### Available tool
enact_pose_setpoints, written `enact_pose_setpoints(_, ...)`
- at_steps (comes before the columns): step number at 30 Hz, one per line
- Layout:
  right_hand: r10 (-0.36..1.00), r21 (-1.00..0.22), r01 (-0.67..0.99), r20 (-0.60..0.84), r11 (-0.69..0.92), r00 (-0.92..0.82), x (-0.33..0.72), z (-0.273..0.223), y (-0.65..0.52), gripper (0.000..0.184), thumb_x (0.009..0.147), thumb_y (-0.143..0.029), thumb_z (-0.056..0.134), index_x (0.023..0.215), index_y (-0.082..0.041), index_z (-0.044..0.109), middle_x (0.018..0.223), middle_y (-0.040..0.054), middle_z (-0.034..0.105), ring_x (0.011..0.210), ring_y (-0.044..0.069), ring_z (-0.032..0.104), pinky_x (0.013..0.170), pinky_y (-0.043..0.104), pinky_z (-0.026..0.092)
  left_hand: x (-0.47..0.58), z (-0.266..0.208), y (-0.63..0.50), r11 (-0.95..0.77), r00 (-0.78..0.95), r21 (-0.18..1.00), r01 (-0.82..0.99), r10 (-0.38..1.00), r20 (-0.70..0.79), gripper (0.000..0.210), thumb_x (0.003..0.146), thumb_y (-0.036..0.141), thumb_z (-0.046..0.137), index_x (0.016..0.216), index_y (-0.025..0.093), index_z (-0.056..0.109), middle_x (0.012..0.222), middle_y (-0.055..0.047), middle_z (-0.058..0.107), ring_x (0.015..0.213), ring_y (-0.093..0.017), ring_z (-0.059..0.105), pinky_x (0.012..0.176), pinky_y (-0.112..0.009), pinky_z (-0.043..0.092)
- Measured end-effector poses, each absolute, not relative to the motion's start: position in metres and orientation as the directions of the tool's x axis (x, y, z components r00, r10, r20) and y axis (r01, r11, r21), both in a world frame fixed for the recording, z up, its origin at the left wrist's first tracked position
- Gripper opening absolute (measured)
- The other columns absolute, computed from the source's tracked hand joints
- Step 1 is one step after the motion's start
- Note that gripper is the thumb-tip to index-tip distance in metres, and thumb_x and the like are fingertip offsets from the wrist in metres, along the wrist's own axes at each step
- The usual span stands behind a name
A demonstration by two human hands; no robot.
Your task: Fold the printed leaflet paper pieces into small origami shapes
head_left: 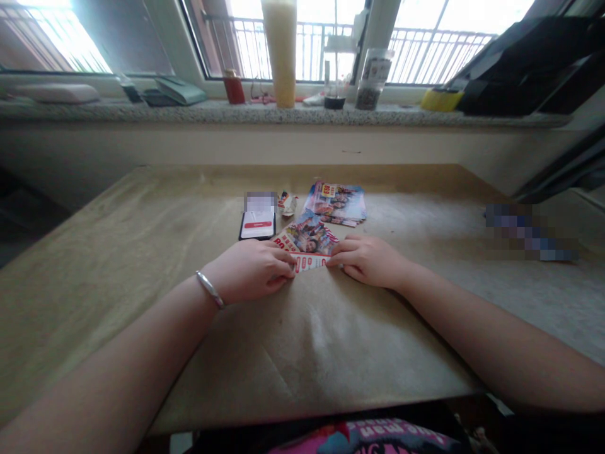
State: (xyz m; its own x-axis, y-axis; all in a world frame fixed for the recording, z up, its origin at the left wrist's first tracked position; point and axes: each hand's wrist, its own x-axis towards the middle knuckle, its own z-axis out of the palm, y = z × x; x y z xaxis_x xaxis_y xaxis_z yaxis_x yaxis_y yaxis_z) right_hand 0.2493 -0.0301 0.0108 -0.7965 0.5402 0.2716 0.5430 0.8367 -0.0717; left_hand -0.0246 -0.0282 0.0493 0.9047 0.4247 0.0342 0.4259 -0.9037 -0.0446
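Observation:
A colourful printed flyer [312,238] lies on the table in front of me, its near edge turned up to show a white strip with red marks. My left hand [253,268], with a silver bracelet at the wrist, is closed on the flyer's near left corner. The fingers of my right hand [368,260] pinch its right corner. Just beyond the left hand lies a phone [258,226] with a lit screen. A small crumpled or folded paper piece [287,203] is beside the phone. Behind the flyer rests a stack of similar flyers [338,202].
The table [189,189] has a tan cover and stands against a wall below a window. On the stone sill [179,115] are a red jar [233,87], a tall yellowish cylinder [282,57], a clear container [373,79] and a black bag [520,69]. A blurred-out item [529,233] lies far right.

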Motion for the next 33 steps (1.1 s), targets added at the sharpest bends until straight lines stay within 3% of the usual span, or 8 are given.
enact_pose_setpoints(10, 0.528, -0.062, 0.534, 0.289, 0.843, -0.799, 0.250, 0.008, -0.030, 0.029, 0.083, -0.014, 0.048, 0.102, -0.022, 0.069, 0.102, 0.0050, 0.068, 0.087, 0.017, 0.057, 0.076, 0.030, 0.045, -0.032, 0.048, -0.026, -0.893, 0.893, -0.019, 0.450, 0.450, 0.000, 0.020, 0.086, 0.025, 0.052, 0.085, 0.027, 0.072, 0.104, 0.004, 0.070, 0.093, -0.016, 0.064, 0.072, -0.024, 0.047)
enact_pose_setpoints(26, 0.538, -0.045, 0.549, 0.282, 0.835, -0.795, 0.247, 0.009, -0.032, 0.027, 0.084, -0.015, 0.047, 0.099, -0.021, 0.069, 0.100, 0.0053, 0.067, 0.087, 0.018, 0.057, 0.076, 0.030, 0.044, -0.043, 0.052, -0.016, -0.853, 0.881, 0.227, 0.471, 0.470, -0.061, 0.021, 0.084, 0.026, 0.053, 0.087, 0.026, 0.073, 0.107, 0.003, 0.069, 0.100, -0.015, 0.061, 0.091, -0.024, 0.046)
enact_pose_setpoints(33, 0.540, -0.016, 0.560, 0.288, 0.828, -0.791, 0.237, 0.007, -0.038, 0.026, 0.085, -0.017, 0.047, 0.101, -0.021, 0.067, 0.098, 0.0073, 0.064, 0.088, 0.019, 0.053, 0.075, 0.030, 0.043, -0.031, 0.049, -0.024, -0.866, 0.872, 0.123, 0.484, 0.489, 0.005, 0.029, 0.083, 0.022, 0.052, 0.108, 0.025, 0.065, 0.104, -0.004, 0.063, 0.097, -0.018, 0.058, 0.087, -0.028, 0.047)
